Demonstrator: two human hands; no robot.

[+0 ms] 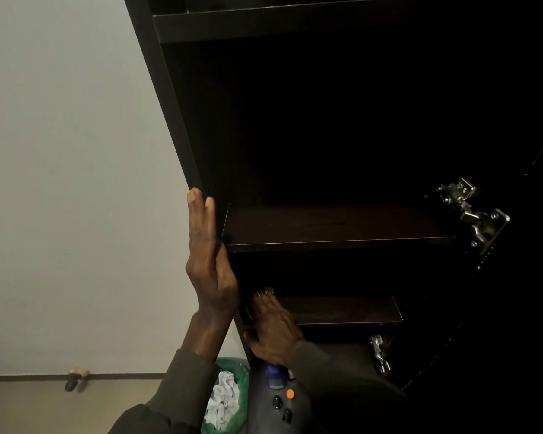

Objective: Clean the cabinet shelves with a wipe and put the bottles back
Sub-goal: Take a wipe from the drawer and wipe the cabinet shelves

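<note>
Left hand [208, 258]: stretched flat, fingers straight and pressed together, laid against the front edge of the dark cabinet's [176, 120] left side panel, fingertips pointing up, just beside the left end of the middle shelf [336, 225]. Right hand [271, 327]: reached in over the left end of the lower shelf [342, 308], fingers extended forward and down onto the board, a pale scrap showing at the fingertips, probably the wipe [267, 290], too hidden to tell whether pinched or merely pressed. Shelves: dark brown wood, bare where visible, deep in shadow. Below the right wrist, stood a blue-capped bottle [276, 375] near the cabinet's foot, touching a grey object with an orange button. Beside it, a green-lined bin [232, 399] full of crumpled white wipes. Metal hinges [470, 211] on the open door at right.
</note>
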